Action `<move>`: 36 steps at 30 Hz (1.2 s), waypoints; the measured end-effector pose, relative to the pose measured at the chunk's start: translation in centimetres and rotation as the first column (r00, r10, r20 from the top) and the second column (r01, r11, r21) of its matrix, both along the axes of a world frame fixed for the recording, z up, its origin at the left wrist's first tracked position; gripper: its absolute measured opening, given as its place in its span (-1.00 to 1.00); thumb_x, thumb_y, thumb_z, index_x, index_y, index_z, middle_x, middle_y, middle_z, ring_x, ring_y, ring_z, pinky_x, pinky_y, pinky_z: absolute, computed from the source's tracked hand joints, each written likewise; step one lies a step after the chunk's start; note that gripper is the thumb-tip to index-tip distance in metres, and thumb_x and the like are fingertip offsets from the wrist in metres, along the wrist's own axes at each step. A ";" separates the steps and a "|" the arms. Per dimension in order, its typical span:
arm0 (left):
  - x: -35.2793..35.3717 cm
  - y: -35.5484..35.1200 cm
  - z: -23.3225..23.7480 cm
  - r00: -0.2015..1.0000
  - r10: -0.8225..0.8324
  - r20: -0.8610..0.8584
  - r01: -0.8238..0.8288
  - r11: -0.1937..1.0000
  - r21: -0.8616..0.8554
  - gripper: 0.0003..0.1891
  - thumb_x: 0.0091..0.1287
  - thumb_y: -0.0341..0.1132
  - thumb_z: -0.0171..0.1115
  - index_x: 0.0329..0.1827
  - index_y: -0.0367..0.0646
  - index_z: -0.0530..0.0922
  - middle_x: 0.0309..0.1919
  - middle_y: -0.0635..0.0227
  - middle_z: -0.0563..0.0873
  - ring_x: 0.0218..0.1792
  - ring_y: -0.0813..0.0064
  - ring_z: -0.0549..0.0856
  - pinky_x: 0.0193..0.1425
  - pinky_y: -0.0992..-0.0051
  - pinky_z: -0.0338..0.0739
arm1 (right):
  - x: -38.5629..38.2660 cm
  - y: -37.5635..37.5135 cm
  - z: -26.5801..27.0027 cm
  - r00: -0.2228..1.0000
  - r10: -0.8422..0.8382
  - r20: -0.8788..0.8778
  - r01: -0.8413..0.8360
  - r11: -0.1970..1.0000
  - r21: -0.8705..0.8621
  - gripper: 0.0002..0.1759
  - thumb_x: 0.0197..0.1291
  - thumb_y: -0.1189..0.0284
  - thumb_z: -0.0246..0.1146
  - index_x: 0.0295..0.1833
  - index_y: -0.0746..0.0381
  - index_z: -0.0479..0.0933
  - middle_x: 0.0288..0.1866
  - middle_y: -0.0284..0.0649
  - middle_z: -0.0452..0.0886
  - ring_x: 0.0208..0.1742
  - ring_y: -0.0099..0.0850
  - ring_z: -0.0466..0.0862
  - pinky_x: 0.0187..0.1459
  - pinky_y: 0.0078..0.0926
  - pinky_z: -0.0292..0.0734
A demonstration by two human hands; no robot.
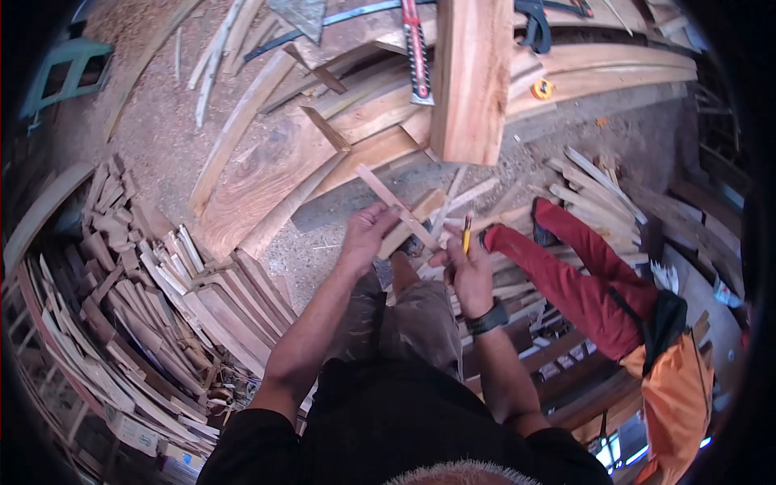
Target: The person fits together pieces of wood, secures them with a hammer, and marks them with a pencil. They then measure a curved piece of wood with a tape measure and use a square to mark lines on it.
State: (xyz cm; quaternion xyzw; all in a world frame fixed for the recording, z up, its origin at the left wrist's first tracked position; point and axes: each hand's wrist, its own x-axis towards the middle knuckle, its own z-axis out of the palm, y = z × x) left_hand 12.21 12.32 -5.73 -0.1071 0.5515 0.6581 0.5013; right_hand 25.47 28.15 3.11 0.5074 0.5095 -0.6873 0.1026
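While the left hand [372,233] pinches a thin wood strip [386,194] between its fingers, the right hand [471,273] grips a yellow pencil [466,235] near the strip's lower end; can't tell if those fingers also touch the strip. Strip is held slantwise in front of the body. Thick beam [470,81] beyond, tape measure [541,89] right of it. Person in red trousers [558,275] at right.

Yellow pencil [466,235]; lower end hidden
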 end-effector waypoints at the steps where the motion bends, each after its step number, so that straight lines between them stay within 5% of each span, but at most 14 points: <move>1: 0.0 -0.6 -0.1 0.998 0.013 0.062 -0.014 1.000 0.006 -0.71 0.60 -0.27 0.24 0.19 -0.29 0.69 0.06 0.29 0.82 0.07 0.54 0.75 0.27 0.50 0.60 | -1.0 0.7 0.9 0.999 -0.020 0.028 0.019 1.000 0.011 -0.54 0.65 0.30 0.08 0.50 0.29 0.44 -0.38 -0.32 0.74 -0.51 -0.63 0.59 -0.47 -0.65 0.44; 5: -0.9 -2.4 0.5 0.989 -0.051 0.138 0.047 0.998 0.032 -0.71 0.59 -0.27 0.25 0.20 -0.28 0.68 0.07 0.28 0.82 0.09 0.52 0.75 0.31 0.48 0.58 | -9.9 4.2 2.9 0.912 0.383 -0.147 -0.140 0.628 0.765 -0.73 0.54 0.45 0.19 0.15 0.40 0.65 -0.24 -0.02 0.72 -0.27 -0.29 0.72 -0.18 -0.29 0.60; 9: -0.2 -4.9 1.1 0.950 -0.285 0.128 0.275 0.957 0.096 -0.73 0.60 -0.33 0.20 0.22 -0.26 0.69 0.07 0.34 0.82 0.15 0.52 0.71 0.40 0.46 0.51 | -21.0 5.8 -2.0 0.825 0.563 -0.038 -0.090 0.199 0.976 -0.67 0.43 0.49 0.19 0.22 0.37 0.59 -0.01 0.18 0.68 -0.01 0.11 0.70 0.02 -0.18 0.61; 11: 0.4 -5.8 1.8 0.928 -0.303 0.217 0.297 0.953 0.061 -0.73 0.60 -0.31 0.20 0.19 -0.26 0.71 0.06 0.35 0.81 0.14 0.52 0.71 0.40 0.47 0.50 | -25.2 6.6 -4.2 0.841 0.513 0.173 -0.165 -0.061 0.984 -0.64 0.38 0.45 0.20 0.22 0.36 0.55 -0.19 0.09 0.67 -0.21 -0.02 0.71 -0.11 -0.15 0.63; 12: 0.7 -6.3 1.7 0.923 -0.342 0.175 0.335 0.940 0.068 -0.73 0.60 -0.30 0.20 0.17 -0.25 0.72 0.06 0.36 0.79 0.15 0.51 0.70 0.39 0.46 0.50 | -26.9 6.5 -5.0 0.846 0.503 0.177 -0.169 -0.061 0.984 -0.64 0.38 0.45 0.20 0.22 0.36 0.55 -0.19 0.09 0.67 -0.21 -0.02 0.71 -0.11 -0.15 0.63; 14: 1.3 -7.0 1.7 0.920 -0.330 0.212 0.322 0.944 0.072 -0.74 0.61 -0.30 0.20 0.17 -0.25 0.72 0.07 0.36 0.79 0.16 0.51 0.70 0.39 0.46 0.50 | -29.6 6.3 -6.0 0.864 0.351 0.361 -0.370 -0.043 0.928 -0.46 0.46 0.43 0.10 0.50 0.36 0.36 0.53 0.14 0.38 0.34 0.09 0.55 0.33 0.04 0.52; 15: 1.7 -7.4 1.8 0.919 -0.306 0.250 0.299 0.952 0.069 -0.74 0.61 -0.30 0.19 0.17 -0.24 0.72 0.07 0.35 0.78 0.17 0.50 0.69 0.39 0.46 0.50 | -30.2 6.2 -5.6 0.864 0.345 0.367 -0.377 -0.042 0.925 -0.46 0.46 0.43 0.10 0.50 0.36 0.36 0.53 0.14 0.38 0.34 0.09 0.55 0.33 0.04 0.52; 17: 2.0 -7.9 1.2 0.913 -0.322 0.251 0.321 0.946 0.047 -0.74 0.61 -0.29 0.19 0.17 -0.24 0.72 0.08 0.35 0.79 0.17 0.49 0.69 0.40 0.45 0.50 | -31.6 6.5 -4.6 0.824 0.373 0.427 -0.509 0.157 0.846 -0.44 0.42 0.45 0.06 0.49 0.35 0.36 0.44 0.14 0.43 0.24 0.03 0.61 0.15 0.01 0.63; 19: 2.5 -8.5 0.0 0.932 -0.277 0.234 0.271 0.961 0.060 -0.73 0.61 -0.29 0.19 0.16 -0.24 0.72 0.06 0.34 0.79 0.15 0.49 0.70 0.40 0.45 0.49 | -32.9 6.8 -6.1 0.815 0.357 0.457 -0.534 0.154 0.832 -0.45 0.46 0.37 0.08 0.50 0.32 0.36 0.34 0.09 0.49 0.26 -0.03 0.61 0.07 0.02 0.68; 21: 2.5 -8.4 -0.5 0.926 -0.262 0.270 0.257 0.965 0.057 -0.73 0.62 -0.27 0.19 0.16 -0.24 0.72 0.05 0.34 0.80 0.14 0.49 0.70 0.39 0.45 0.50 | -33.5 6.6 -7.1 0.912 0.128 0.391 -0.395 0.007 0.919 -0.45 0.48 0.31 0.10 0.49 0.30 0.37 0.24 0.03 0.53 0.23 -0.06 0.62 0.06 -0.02 0.69; 22: 2.6 -8.4 -0.7 0.924 -0.234 0.302 0.230 0.972 0.047 -0.73 0.62 -0.26 0.20 0.16 -0.24 0.72 0.04 0.35 0.80 0.13 0.49 0.70 0.39 0.45 0.50 | -33.5 7.0 -7.6 0.879 0.206 0.430 -0.462 0.147 0.875 -0.43 0.49 0.27 0.13 0.51 0.27 0.36 0.24 0.01 0.56 0.25 -0.09 0.62 0.07 -0.06 0.70; 27: 3.4 -8.3 -1.7 0.918 -0.295 0.267 0.287 0.956 0.069 -0.72 0.62 -0.24 0.19 0.17 -0.22 0.71 0.03 0.37 0.81 0.12 0.51 0.69 0.37 0.46 0.49 | -34.9 8.0 -10.7 0.973 0.083 0.217 -0.224 0.088 0.971 -0.46 0.43 0.35 0.18 0.46 0.29 0.39 0.21 0.04 0.60 0.26 -0.11 0.64 0.12 -0.11 0.68; 29: 3.8 -8.2 -1.8 0.913 -0.314 0.259 0.311 0.949 0.056 -0.72 0.63 -0.23 0.19 0.18 -0.22 0.71 0.03 0.37 0.80 0.11 0.52 0.69 0.36 0.46 0.49 | -35.1 8.6 -9.8 0.932 0.226 0.285 -0.336 0.235 0.912 -0.53 0.40 0.41 0.18 0.37 0.30 0.43 0.13 0.08 0.66 0.19 -0.06 0.69 0.16 -0.10 0.67; 36: 3.9 -8.5 -2.1 0.895 -0.387 0.223 0.385 0.921 0.051 -0.73 0.62 -0.26 0.21 0.19 -0.22 0.71 0.03 0.38 0.81 0.10 0.58 0.69 0.35 0.48 0.51 | -32.7 8.5 -4.3 0.961 0.274 -0.032 -0.128 0.547 0.827 -0.49 0.29 0.41 0.22 0.33 0.32 0.42 0.11 0.25 0.67 0.19 0.17 0.68 0.21 0.11 0.57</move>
